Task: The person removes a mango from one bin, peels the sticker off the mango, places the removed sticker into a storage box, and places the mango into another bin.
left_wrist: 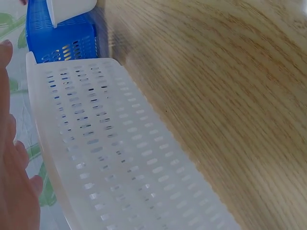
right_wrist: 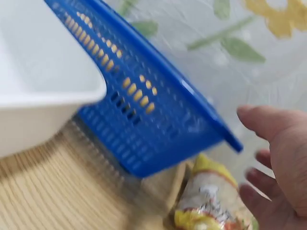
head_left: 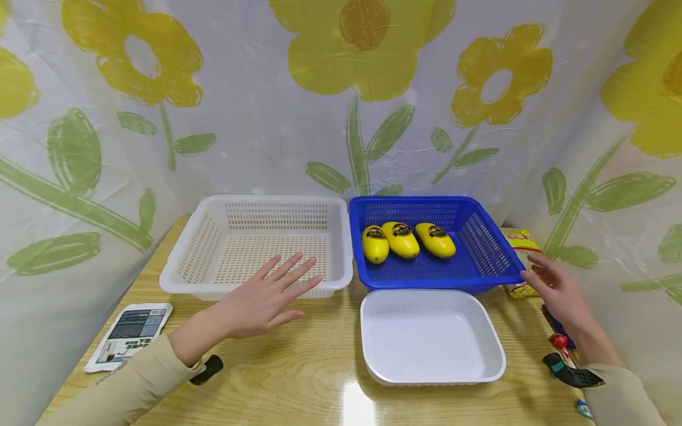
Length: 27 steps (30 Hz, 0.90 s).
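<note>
My left hand is spread, fingers straight, above the front rim of a white perforated basket; nothing is in its grasp. In the left wrist view only the edge of that hand shows, beside the basket wall. Fingers loosely bent, my right hand hovers by the front right corner of a blue basket. Between thumb and fingers the right wrist view shows no held thing. Inside the blue basket lie three yellow oval fruits with black printed labels.
A white rectangular tub stands before the blue basket. A yellow-and-clear food bag lies right of it. A flat white-and-dark pouch lies at the left, and a red lollipop near the right wrist. A flowered curtain surrounds the wooden table.
</note>
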Each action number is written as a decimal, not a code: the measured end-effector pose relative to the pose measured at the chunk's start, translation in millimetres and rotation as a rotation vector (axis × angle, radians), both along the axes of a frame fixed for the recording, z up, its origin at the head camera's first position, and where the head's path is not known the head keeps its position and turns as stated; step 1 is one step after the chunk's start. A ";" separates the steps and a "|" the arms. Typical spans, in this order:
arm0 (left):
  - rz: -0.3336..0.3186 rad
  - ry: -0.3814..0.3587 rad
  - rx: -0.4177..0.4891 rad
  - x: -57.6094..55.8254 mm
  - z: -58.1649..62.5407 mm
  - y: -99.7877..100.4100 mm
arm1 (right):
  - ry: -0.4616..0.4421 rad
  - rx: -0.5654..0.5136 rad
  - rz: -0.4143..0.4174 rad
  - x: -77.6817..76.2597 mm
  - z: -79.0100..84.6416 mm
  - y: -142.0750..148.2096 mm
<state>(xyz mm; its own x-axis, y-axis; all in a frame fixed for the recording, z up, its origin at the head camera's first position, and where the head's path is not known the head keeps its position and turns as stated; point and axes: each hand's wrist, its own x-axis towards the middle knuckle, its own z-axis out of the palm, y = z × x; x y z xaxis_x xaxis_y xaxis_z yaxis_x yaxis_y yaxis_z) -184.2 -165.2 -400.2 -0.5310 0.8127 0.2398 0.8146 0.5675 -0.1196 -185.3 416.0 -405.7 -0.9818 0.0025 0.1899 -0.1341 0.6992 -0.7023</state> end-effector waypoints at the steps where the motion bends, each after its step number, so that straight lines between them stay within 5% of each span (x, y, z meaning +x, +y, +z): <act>1: 0.004 -0.015 0.009 0.1 0.2 0.8 | -0.018 -0.010 0.009 -0.4 -2.0 2.6; 11: 0.043 -0.100 0.047 -3.2 4.6 6.3 | -0.107 -0.086 0.097 -9.8 -9.5 6.6; 20: 0.068 -0.151 0.061 -9.7 12.0 13.1 | -0.173 -0.552 0.176 -17.6 -26.6 7.6; 27: 0.038 -0.167 0.094 -13.2 21.2 24.7 | -0.151 -0.691 0.192 -16.7 -36.5 3.5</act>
<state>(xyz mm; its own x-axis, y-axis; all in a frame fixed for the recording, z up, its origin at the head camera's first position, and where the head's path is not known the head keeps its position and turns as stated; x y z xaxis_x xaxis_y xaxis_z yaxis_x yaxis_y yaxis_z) -197.5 -140.6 -379.0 -0.5995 0.7697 0.2194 0.7966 0.6003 0.0707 -202.0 419.5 -442.2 -0.9923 -0.1021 0.0700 -0.0767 0.0639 -0.9950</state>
